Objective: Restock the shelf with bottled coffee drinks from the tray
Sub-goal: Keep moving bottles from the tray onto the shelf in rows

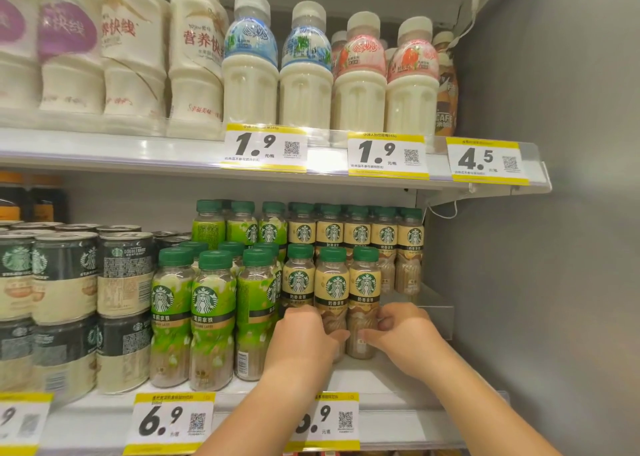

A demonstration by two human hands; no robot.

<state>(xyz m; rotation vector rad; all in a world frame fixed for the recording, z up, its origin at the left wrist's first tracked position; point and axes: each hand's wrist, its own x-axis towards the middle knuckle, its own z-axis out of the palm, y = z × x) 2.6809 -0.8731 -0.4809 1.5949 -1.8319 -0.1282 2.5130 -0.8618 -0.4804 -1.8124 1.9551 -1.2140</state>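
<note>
Three beige-labelled coffee bottles with green caps stand at the front of the lower shelf (377,379): a left one (298,282), a middle one (331,289) and a right one (364,285). More of the same bottles (384,237) fill the rows behind. My left hand (304,337) covers the base of the left bottle and its fingers reach the middle bottle. My right hand (401,334) curls round the lower part of the right bottle from its right side. The tray is out of view.
Green-labelled coffee bottles (207,310) stand left of the beige ones, and stacked coffee cans (121,282) further left. A clear plastic divider (436,313) and the grey side wall (536,247) bound the shelf on the right. Milk drinks (304,74) fill the upper shelf.
</note>
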